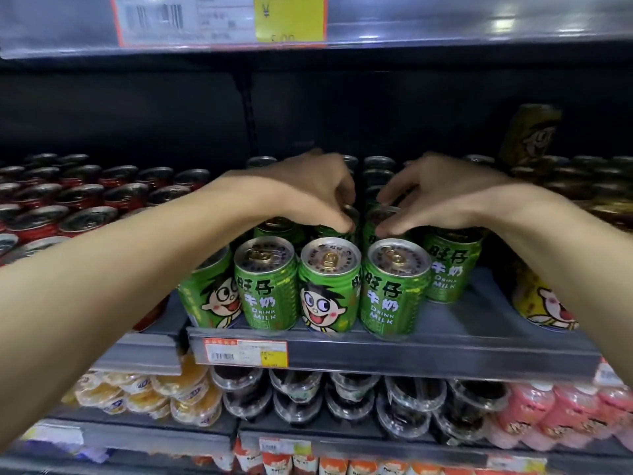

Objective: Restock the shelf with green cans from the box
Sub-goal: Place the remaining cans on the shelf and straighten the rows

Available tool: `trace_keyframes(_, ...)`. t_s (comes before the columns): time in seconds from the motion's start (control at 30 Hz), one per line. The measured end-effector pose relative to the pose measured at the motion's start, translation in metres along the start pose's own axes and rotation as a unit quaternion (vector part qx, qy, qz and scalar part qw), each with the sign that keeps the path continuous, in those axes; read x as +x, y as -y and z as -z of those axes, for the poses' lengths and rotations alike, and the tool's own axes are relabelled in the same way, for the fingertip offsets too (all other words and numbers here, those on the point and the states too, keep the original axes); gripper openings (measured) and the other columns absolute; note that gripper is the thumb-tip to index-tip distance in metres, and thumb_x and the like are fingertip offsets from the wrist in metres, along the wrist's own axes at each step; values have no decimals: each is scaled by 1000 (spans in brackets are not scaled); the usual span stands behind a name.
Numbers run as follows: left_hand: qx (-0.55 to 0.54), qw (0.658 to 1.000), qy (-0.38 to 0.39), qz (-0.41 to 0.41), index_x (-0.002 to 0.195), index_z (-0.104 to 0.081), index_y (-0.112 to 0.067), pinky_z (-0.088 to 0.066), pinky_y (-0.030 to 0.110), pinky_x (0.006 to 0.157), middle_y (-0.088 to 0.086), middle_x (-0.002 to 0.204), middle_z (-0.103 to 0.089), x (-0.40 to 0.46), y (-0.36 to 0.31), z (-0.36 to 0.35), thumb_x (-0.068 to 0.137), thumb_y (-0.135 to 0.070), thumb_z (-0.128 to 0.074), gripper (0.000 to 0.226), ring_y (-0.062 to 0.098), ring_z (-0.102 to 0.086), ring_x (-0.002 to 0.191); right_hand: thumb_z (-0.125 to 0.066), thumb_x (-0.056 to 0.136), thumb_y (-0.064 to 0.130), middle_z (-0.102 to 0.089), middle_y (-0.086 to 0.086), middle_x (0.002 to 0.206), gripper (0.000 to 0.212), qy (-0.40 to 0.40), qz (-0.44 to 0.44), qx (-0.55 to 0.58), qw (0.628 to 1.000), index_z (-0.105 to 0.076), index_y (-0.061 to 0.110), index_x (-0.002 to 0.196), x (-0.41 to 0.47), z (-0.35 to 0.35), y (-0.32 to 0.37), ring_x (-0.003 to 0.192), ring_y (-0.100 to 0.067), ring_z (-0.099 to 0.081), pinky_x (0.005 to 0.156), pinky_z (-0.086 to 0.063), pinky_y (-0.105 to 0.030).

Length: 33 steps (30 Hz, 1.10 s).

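Observation:
Several green milk cans (329, 286) with a cartoon face stand in rows on the grey shelf (428, 353). Both my arms reach over the front row. My left hand (308, 190) curls its fingers down around the top of a green can (337, 229) in the second row. Beside it, my right hand (442, 197) grips the rim of the neighbouring green can (371, 236) with thumb and fingers. More green cans behind are mostly hidden by my hands. The box is not in view.
Red cans (68, 200) fill the shelf to the left. On the right are yellow cans (541, 303), with one (531, 135) stacked on top at the back. An upper shelf rail (445, 22) hangs overhead. Plastic cups (342, 395) sit on the shelf below.

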State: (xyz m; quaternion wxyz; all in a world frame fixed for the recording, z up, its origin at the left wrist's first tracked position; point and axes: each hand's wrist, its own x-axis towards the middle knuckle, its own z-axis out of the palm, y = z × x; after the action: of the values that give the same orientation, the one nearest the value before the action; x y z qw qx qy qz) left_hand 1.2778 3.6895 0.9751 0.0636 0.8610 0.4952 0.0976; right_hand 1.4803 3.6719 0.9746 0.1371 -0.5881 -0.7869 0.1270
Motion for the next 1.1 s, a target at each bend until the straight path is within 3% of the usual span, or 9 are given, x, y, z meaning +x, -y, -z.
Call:
trace_keyframes(0.13, -27, 999, 31, 5, 108, -70, -25, -51, 21, 83, -17, 103, -69, -10, 3, 8, 66, -47, -78, 48, 2, -63, 92, -86, 63, 46, -62, 24, 83, 54, 23, 14, 15, 1000, -70, 28, 112, -3, 0, 1, 89, 0, -63, 77, -49, -20)
trace_keyframes(0.2, -27, 999, 39, -4, 112, -70, -23, -50, 20, 84, -14, 108, -69, -15, 2, 10, 68, -48, -79, 51, 1, -62, 94, -86, 63, 48, -63, 24, 86, 53, 37, 18, 20, 999, -70, 30, 111, -3, 2, 2, 96, -4, -63, 86, -50, -24)
trace_keyframes(0.33, -39, 997, 73, -2, 118, -66, -26, -46, 13, 81, -19, 109, -66, -14, 3, 14, 70, -56, -75, 57, -7, -59, 94, -80, 65, 55, -68, 26, 84, 43, 63, 26, 4, 998, -72, 33, 101, 0, 12, 2, 90, 6, -62, 79, -46, -18)
trace_keyframes(0.4, -33, 998, 53, -10, 113, -68, -24, -51, 20, 80, -17, 103, -69, -9, 6, 20, 75, -56, -72, 49, -4, -62, 91, -78, 71, 50, -73, 18, 88, 33, 40, 51, 11, 998, -75, 27, 94, 6, 19, 0, 88, 1, -65, 84, -50, -25)
trace_keyframes(0.5, -3, 1000, -5, -23, 98, -71, -17, -53, 40, 83, -3, 95, -72, 8, 10, 24, 82, -48, -68, 35, 14, -66, 89, -78, 78, 41, -73, 6, 88, 20, -19, 41, 7, 999, -75, 22, 84, 21, 26, -4, 86, -11, -66, 84, -51, -32)
trace_keyframes(0.73, 66, 997, 36, 8, 65, -59, -16, -45, 31, 59, -1, 64, -57, 46, 10, 11, 80, -46, -73, 37, 19, -55, 66, -81, 74, 43, -70, -2, 109, 49, 35, -16, -50, 998, -70, 13, 110, 45, 13, -9, 100, -19, -63, 94, -51, -39)
trace_keyframes(0.83, 88, 995, 51, -6, 81, -67, -12, -52, 35, 71, 0, 77, -64, 49, 12, 10, 81, -41, -73, 30, 20, -59, 76, -82, 73, 43, -70, -2, 110, 50, 42, -6, -45, 998, -70, 14, 111, 50, 14, -16, 101, -19, -64, 94, -52, -41)
trace_keyframes(0.93, 95, 994, 56, -24, 89, -70, -8, -51, 34, 70, 3, 80, -67, 52, 13, 8, 80, -38, -74, 32, 20, -61, 79, -83, 69, 46, -70, 2, 107, 50, 41, 14, -44, 998, -71, 18, 109, 56, 14, -23, 97, -16, -65, 92, -53, -42)
trace_keyframes(1.1, 71, 995, 65, -15, 107, -68, -16, -53, 40, 88, -4, 103, -68, 54, 20, 6, 77, -42, -77, 40, 17, -63, 98, -84, 63, 49, -73, 5, 97, 44, 42, 39, -46, 997, -76, 20, 95, 63, 16, -25, 91, -14, -66, 88, -55, -43)
